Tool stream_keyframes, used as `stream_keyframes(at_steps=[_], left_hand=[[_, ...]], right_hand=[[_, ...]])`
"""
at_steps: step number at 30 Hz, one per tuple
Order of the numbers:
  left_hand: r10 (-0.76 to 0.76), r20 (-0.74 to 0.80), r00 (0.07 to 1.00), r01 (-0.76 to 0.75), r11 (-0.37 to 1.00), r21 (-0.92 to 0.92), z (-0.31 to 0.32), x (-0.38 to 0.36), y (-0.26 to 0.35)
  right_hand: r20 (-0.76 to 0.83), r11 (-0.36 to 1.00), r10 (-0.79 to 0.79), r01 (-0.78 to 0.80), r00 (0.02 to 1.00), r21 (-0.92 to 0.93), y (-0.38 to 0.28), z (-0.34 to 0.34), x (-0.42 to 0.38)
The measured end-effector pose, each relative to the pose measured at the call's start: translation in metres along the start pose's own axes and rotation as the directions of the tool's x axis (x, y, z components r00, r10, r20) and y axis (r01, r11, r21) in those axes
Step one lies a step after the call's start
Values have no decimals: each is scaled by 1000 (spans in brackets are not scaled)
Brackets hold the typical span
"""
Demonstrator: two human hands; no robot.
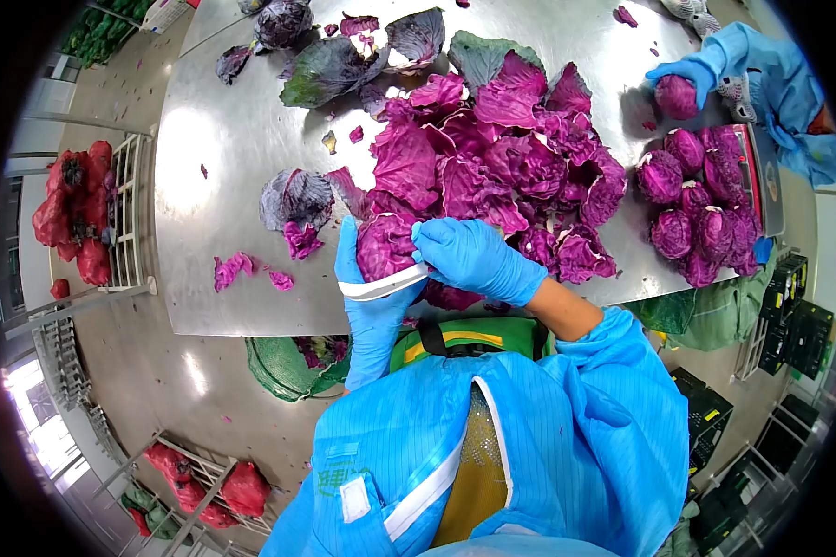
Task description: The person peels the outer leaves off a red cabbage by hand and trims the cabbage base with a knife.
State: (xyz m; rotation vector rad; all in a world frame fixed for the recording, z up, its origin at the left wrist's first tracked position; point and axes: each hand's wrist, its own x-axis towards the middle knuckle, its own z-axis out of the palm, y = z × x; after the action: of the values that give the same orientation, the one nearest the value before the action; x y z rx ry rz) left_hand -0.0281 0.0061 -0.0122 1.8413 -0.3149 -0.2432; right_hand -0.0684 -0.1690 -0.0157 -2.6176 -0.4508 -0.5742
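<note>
My left hand [367, 311], in a blue glove, cups a red cabbage head [385, 246] from the left and below, near the table's front edge. Gloved in blue too, my right hand [474, 257] is closed, its fingertips right at the cabbage's right side; what they grip is hidden. A white curved strip [385, 283] crosses below the cabbage, from my left palm toward my right fingers. Just beyond lies a large pile of loose purple leaves [502, 158]. To the left sits a darker, bluish cabbage head [296, 199].
On the metal table [223, 186], trimmed cabbages [706, 204] cluster at the right. Across from me, a co-worker's gloved hand [692, 79] holds a cabbage [676, 97]. Dark outer leaves [330, 74] lie at the back. Red sacks [79, 209] stand on a rack at left.
</note>
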Motion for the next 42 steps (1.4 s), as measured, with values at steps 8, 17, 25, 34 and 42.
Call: stream_keyframes(at_steps=[8, 17, 25, 34, 42], left_hand=[[-331, -34, 943, 267, 814, -516, -32, -5, -21], [-405, 395, 824, 534, 326, -780, -39, -8, -20], [99, 260, 960, -117, 992, 54, -38, -7, 2], [-34, 13, 999, 31, 987, 160, -36, -9, -22], [-114, 53, 992, 104, 980, 169, -29, -8, -15]], right_hand=[[-546, 807, 451, -584, 706, -88, 67, -51, -19], [541, -207, 495, -513, 680, 833, -12, -41, -4], [673, -250, 568, -679, 474, 690, -14, -12, -15], [519, -213, 768, -616, 374, 759, -46, -28, -37], [81, 608, 671, -610, 737, 508, -59, -2, -49]])
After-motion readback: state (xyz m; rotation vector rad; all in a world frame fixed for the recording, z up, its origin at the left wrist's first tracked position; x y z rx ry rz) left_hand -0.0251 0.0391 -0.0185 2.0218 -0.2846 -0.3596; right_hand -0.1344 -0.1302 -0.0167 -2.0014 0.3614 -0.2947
